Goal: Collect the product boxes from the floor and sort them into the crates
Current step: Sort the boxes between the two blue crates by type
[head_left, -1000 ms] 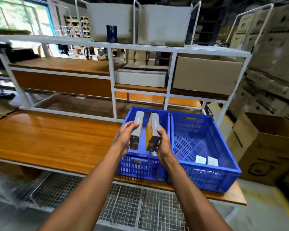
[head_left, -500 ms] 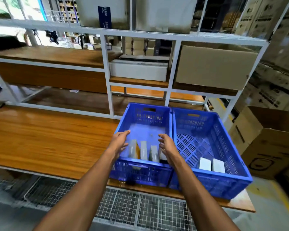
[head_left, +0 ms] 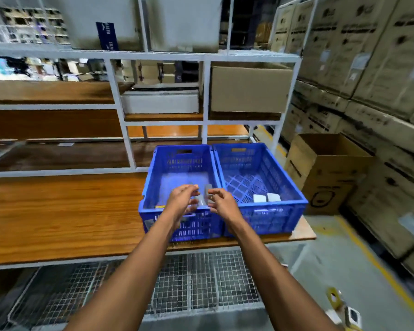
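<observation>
Head view: two blue slotted plastic crates side by side at frame centre on a glossy wood-grain counter (head_left: 58, 211). Left hand (head_left: 182, 201) and right hand (head_left: 222, 204) hover over the left crate (head_left: 153, 187), fingers loosely curled, gripping nothing; blurry grey boxes (head_left: 202, 199) stand between them. Two small white boxes (head_left: 265, 197) lie in the right crate (head_left: 289, 187). Wire mesh shelf (head_left: 189, 283) below.

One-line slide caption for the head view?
Both hands, left and right, hover empty over grey product boxes in the left blue crate; right crate holds two white boxes.
</observation>
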Motion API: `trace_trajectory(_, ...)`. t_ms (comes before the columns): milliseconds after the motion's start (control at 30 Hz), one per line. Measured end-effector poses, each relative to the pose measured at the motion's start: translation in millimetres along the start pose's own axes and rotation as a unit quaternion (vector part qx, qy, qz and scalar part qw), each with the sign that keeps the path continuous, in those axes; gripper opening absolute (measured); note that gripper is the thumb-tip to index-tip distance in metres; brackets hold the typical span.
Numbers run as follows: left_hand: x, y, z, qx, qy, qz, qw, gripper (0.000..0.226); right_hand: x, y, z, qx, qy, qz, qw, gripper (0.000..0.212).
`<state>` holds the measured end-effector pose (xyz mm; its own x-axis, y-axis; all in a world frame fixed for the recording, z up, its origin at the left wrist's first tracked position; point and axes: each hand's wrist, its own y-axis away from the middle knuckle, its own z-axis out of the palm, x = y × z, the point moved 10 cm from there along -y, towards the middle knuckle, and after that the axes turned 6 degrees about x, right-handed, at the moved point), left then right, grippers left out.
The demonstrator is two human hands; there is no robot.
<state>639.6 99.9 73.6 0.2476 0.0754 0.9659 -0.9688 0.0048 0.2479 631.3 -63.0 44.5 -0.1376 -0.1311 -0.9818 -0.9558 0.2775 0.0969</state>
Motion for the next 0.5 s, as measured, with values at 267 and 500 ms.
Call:
trace_trajectory(267,-80,100,75,-0.095,-0.029,-0.036,0.994,0.009,52,134,-115,0.133,0.053,-0.013,0.990,0.021)
trace_trajectory(500,-143,202,190,-0.191,-0.075,-0.066,0.977,0.013,121,264,-266,0.267,0.043,0.063,0.961,0.030)
